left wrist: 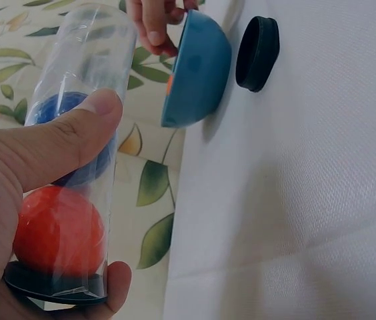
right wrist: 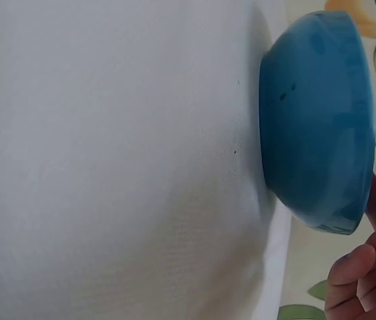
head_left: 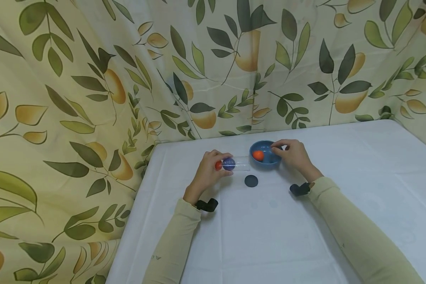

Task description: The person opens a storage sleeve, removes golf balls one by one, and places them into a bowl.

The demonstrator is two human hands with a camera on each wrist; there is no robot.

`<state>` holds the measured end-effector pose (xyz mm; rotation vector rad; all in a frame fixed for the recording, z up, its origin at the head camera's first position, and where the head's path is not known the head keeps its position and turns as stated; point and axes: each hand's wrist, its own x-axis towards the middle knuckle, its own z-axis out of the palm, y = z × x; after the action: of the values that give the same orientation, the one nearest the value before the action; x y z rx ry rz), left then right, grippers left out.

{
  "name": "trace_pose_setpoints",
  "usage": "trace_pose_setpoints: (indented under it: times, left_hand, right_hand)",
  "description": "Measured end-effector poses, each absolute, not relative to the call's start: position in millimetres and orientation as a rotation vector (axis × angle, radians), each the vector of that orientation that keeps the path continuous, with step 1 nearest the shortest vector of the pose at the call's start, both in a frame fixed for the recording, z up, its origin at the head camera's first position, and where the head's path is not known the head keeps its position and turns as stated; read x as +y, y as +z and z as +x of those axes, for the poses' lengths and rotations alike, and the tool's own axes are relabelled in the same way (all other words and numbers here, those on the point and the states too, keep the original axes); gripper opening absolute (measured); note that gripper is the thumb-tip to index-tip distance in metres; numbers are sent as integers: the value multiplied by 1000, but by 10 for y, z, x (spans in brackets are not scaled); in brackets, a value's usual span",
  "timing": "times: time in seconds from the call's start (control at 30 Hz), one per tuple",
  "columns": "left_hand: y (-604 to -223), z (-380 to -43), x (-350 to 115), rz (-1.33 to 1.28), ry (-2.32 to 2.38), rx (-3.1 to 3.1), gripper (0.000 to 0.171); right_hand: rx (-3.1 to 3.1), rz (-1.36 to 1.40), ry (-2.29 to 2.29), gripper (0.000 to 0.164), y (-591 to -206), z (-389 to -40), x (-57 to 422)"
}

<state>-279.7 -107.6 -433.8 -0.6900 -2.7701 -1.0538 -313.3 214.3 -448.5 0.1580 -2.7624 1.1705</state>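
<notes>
My left hand [head_left: 210, 167] grips a clear tube [head_left: 242, 163] that lies roughly level in the head view, mouth toward the bowl. Inside it sit a red ball [left wrist: 60, 230] at the dark-capped end and a blue ball [head_left: 228, 164] beside it; my thumb presses across the tube's side. A blue bowl [right wrist: 315, 127] stands on the table with an orange ball [head_left: 258, 156] in its left part. My right hand [head_left: 295, 154] is at the bowl's right rim, fingertips reaching over the inside, fingers loosely bent. Nothing shows between them.
A round black cap [head_left: 251, 181] lies on the white-covered table [head_left: 262, 236] in front of the bowl. Behind and to the left hangs a curtain [head_left: 198, 79] printed with leaves and fruit. Each wrist wears a black camera.
</notes>
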Motion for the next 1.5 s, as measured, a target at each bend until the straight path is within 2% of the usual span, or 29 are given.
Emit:
trace_pose_setpoints:
  times: [0.3, 0.87, 1.03, 1.3, 1.5]
  left_hand:
    - [-4353, -2799, -1069, -669, -1060, -2789, 52]
    - [-4368, -2794, -1060, -737, -998, -2730, 53]
    - [-4322, -2764, -1027, -751, -943, -2735, 53]
    - [-4305, -2753, -1006, -765, -893, -2733, 52]
    - [-4315, -2747, -978, -787, -867, -2739, 51]
  right_hand:
    - [-2766, 159, 1186, 28, -4440, -3001, 2143]
    - [-2709, 371, 1309, 22, -4371, -2600, 1953]
    - [-2697, 453, 1375, 26, -4444, -2539, 1845]
    - [-2729, 543, 1505, 45, -4473, -2506, 1720]
    - [-2741, 562, 1531, 49, -4492, -2489, 1689]
